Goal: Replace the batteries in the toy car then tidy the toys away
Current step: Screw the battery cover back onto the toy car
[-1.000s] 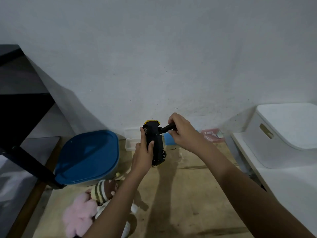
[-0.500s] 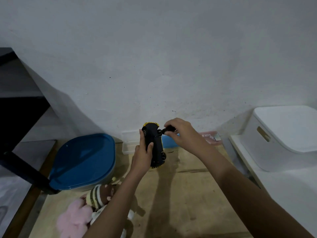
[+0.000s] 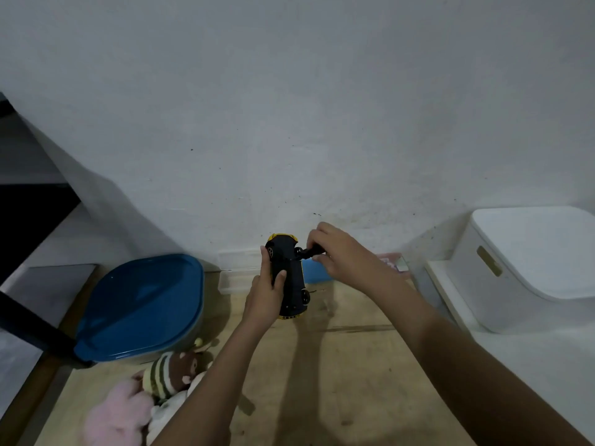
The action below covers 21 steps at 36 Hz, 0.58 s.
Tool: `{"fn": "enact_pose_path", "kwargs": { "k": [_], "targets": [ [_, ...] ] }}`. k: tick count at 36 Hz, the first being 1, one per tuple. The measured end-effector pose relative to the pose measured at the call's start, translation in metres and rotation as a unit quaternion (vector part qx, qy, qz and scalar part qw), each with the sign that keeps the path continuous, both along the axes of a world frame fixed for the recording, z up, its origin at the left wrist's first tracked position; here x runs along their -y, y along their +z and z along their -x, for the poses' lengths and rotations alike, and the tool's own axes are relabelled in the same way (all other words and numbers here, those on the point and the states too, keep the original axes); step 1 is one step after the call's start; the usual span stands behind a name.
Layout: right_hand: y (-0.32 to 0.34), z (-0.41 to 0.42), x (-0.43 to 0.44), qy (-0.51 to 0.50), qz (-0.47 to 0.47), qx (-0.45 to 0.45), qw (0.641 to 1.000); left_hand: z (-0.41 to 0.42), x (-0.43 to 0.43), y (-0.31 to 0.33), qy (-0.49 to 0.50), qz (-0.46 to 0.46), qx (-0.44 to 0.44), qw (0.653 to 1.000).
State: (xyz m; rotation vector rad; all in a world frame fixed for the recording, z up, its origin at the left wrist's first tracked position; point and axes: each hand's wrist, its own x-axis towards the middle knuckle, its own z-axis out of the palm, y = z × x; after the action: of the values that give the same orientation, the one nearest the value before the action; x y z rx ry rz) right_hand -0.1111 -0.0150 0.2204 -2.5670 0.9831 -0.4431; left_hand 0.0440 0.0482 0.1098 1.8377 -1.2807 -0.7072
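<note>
Just below the centre of the frame, your left hand (image 3: 267,294) holds the toy car (image 3: 289,280) on end above the wooden surface (image 3: 354,381). The car's black underside faces you, and its yellow body shows at both ends. Your fingers curl round its left side and your thumb lies across the underside. Immediately right of it, your right hand (image 3: 341,255) pinches a short black tool (image 3: 310,251) in curled fingertips, its tip against the car by the upper wheel. At lower left, a blue-lidded container (image 3: 141,304) sits beside a striped plush toy (image 3: 167,376) and a pink plush (image 3: 119,413). A white box (image 3: 528,265) stands at right.
</note>
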Motion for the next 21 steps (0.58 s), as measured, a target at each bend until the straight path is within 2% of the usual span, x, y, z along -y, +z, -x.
{"fn": "enact_pose_path", "kwargs": {
  "k": [4, 8, 10, 15, 17, 21],
  "targets": [
    [0.007, 0.009, 0.01, -0.06, 0.006, -0.063, 0.996, 0.01, 0.002, 0.0, 0.006, -0.001, 0.0, 1.0],
    [0.009, 0.024, 0.009, -0.015, 0.017, -0.095, 0.995, 0.021, 0.009, 0.002, 0.03, -0.012, -0.002, 0.999],
    [0.008, 0.03, 0.011, 0.0, 0.052, -0.134, 0.99, 0.026, 0.012, 0.002, 0.036, -0.016, 0.002, 0.999],
    [-0.003, 0.045, 0.018, -0.002, 0.11, -0.167, 0.98, 0.045, 0.015, 0.007, 0.067, -0.047, 0.062, 0.995],
    [-0.008, 0.053, 0.02, -0.017, 0.089, -0.16, 0.983, 0.056, 0.011, 0.009, 0.075, -0.066, 0.097, 0.99],
    [-0.012, 0.068, 0.015, -0.06, -0.043, -0.094, 0.993, 0.073, 0.001, 0.011, 0.084, -0.078, 0.142, 0.983]
  ]
}}
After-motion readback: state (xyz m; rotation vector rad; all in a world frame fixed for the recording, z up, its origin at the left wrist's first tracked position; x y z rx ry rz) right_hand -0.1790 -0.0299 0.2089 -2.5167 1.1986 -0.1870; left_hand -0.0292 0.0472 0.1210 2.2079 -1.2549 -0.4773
